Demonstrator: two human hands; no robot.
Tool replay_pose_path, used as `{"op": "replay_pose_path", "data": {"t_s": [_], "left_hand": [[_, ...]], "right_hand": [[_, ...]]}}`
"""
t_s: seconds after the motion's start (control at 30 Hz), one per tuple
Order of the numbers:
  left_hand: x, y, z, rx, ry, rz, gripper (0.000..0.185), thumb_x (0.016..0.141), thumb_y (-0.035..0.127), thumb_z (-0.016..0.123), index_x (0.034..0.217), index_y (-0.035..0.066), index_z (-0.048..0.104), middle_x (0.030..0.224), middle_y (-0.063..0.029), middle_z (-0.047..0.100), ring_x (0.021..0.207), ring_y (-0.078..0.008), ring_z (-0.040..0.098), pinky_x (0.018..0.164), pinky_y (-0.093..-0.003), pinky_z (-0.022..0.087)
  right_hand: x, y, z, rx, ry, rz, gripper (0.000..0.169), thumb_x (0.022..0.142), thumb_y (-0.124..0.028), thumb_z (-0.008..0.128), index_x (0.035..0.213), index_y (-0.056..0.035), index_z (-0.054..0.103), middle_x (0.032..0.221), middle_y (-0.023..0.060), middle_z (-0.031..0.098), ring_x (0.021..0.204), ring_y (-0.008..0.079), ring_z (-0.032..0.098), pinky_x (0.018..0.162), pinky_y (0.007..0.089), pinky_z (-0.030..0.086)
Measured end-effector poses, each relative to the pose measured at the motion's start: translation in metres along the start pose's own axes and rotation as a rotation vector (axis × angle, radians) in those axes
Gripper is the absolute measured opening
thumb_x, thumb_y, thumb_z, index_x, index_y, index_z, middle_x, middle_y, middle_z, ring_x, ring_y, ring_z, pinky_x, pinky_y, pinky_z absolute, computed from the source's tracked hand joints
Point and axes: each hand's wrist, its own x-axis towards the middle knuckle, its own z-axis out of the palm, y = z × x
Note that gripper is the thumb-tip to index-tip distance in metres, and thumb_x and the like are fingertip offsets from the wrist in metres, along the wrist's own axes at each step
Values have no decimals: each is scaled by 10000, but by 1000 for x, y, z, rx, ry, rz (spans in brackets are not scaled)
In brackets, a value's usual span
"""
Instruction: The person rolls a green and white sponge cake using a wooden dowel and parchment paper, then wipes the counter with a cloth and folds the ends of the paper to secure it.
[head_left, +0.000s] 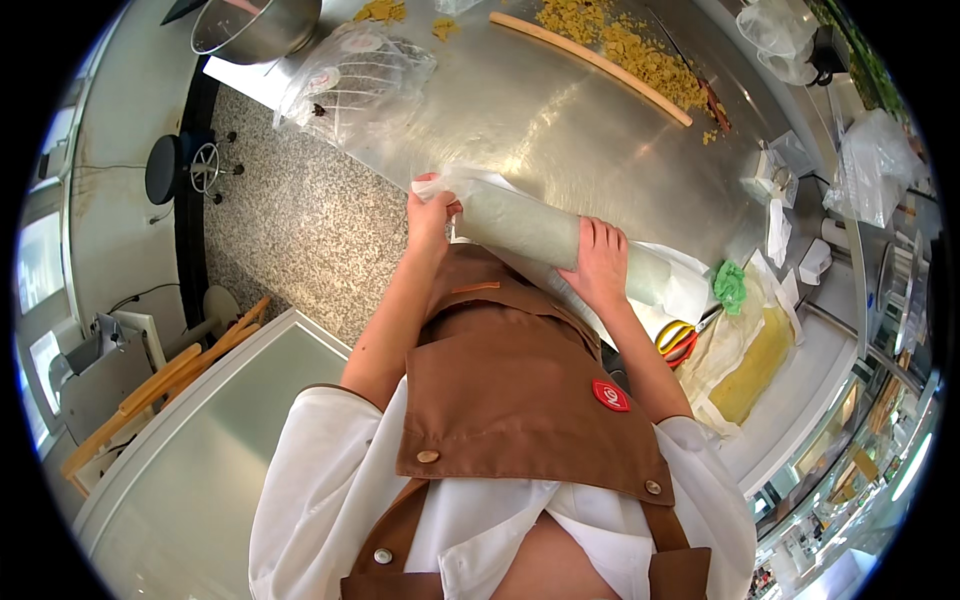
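Note:
A long, pale greenish roll wrapped in thin white paper lies along the near edge of the steel table, against the brown apron. Gathered paper at the roll's left end is pinched in my left hand. My right hand rests over the roll right of its middle, fingers on the far side and thumb on the near side. Loose white paper spreads from the right end. Whatever is inside the wrapping is mostly hidden.
On the steel table lie a wooden rolling pin, yellow crumbs, clear plastic and a metal bowl. At right are scissors, a green crumpled piece and a yellow slab on paper.

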Motion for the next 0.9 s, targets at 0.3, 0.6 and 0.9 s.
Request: {"op": "replay_pose_path", "data": {"t_s": [0.3,0.6,0.9], "left_hand": [[-20,-6,-26,64,-255,152,444,812,-70,629,1230,7,498,1069,-98,605,1031,-201,614,927,-325,504],[-25,32,-25,1164,-117,953,287,780,75,731,1029,42,591,1007,-124,622,911,-335,619,774,-385,514],[-12,33,-17,1102,-293,730,270,835,80,670,1102,99,633,887,-130,675,702,-324,604,644,-400,488]], "right_hand": [[0,2,3,-14,6,0,854,597,-312,873,1277,-13,451,1229,151,518,1172,330,476,1057,479,338],[-1,1,3,-30,2,0,869,591,-310,880,1283,-12,447,1233,154,514,1171,329,475,1059,479,336],[-1,0,1,-16,5,1,847,594,-307,881,1265,-17,454,1222,150,513,1167,325,477,1054,474,338]]}}
